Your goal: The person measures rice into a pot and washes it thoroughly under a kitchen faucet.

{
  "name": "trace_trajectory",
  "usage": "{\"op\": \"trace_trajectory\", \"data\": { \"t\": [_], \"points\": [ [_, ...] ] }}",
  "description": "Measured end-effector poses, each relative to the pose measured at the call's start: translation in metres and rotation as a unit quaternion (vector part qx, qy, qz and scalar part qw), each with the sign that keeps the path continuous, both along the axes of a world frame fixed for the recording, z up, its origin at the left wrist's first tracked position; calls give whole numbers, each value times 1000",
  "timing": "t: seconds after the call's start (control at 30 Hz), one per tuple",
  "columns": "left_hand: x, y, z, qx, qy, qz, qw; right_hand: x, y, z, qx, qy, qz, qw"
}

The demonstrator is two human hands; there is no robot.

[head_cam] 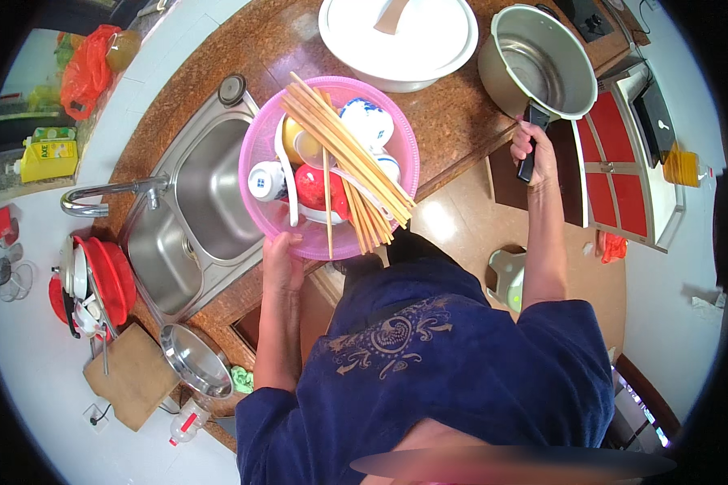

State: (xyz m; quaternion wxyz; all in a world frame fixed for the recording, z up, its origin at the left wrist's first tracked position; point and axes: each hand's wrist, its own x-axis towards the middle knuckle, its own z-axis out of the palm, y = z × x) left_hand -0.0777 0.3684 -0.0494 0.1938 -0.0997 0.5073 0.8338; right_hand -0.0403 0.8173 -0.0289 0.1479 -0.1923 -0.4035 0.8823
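My left hand (284,260) grips the near rim of a pink plastic basket (256,224), which hangs over the counter edge beside the sink. A bundle of wooden chopsticks (346,151) lies across the basket's top. Beneath and around them sit a blue-and-white bowl (365,123), a small white cup (267,180), a red bowl (316,187) and a white spoon (286,176). The lower dishes are partly hidden. On the right, my right hand (537,151) is closed around the black handle (526,160) of a metal pressure-cooker pot (531,66). The pot has no lid, and its inside looks bare.
A white lidded pot (400,33) stands on the stone counter (273,51) between basket and pot. Left of the basket is a double steel sink (215,182) with a chrome faucet (118,191). Red basins (112,279), a cutting board (132,376) and a steel basin (195,361) line the wall.
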Motion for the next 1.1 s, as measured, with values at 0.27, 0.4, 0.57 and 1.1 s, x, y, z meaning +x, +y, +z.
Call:
{"op": "trace_trajectory", "data": {
  "t": [0.27,0.4,0.57,1.1],
  "points": [
    [6,2,3,-2,-7,4,1000,0,18,-5,0,-21,42,999],
    [8,-7,-10,39,-63,-39,996,-1,5,5,-11,-25,26,999],
    [17,-1,-8,150,-48,-73,985,23,-38,-56,-196,71,-149,967],
    [7,14,-10,185,-4,-79,980,-48,-228,-64,-239,-56,266,932]
  ]
}}
